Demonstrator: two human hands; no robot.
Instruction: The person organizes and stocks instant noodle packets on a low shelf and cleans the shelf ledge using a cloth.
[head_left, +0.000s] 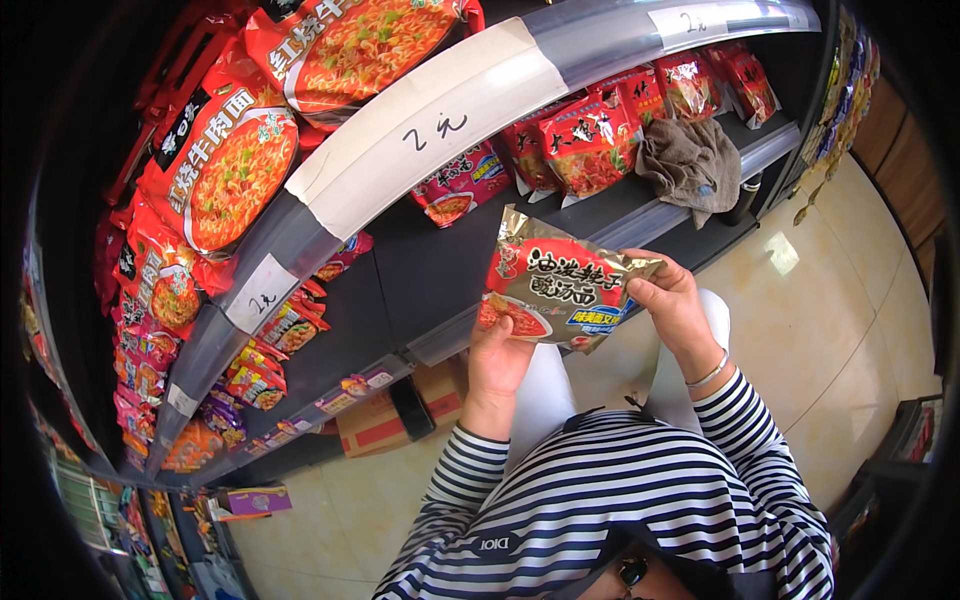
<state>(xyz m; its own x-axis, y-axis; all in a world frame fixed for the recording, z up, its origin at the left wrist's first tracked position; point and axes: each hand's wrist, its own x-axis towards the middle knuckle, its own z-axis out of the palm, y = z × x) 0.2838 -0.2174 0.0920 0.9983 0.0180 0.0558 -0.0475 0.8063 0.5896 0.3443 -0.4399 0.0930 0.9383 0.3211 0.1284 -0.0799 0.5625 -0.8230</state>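
Note:
Between my two hands is a brown and red instant noodle packet, its printed front facing up towards me. My left hand grips its lower left edge, thumb on top and fingers hidden beneath. At the packet's right end, my right hand pinches the crimped corner between thumb and fingers. The packet is held in front of the lower shelf, above my knees. Closest to it on that shelf are a pink noodle packet and a red noodle packet standing upright.
A crumpled grey-brown cloth hangs over the lower shelf edge. Large red noodle packets fill the upper shelf, whose edge strip bears a handwritten price label. Below are a cardboard box and a dark phone-like object.

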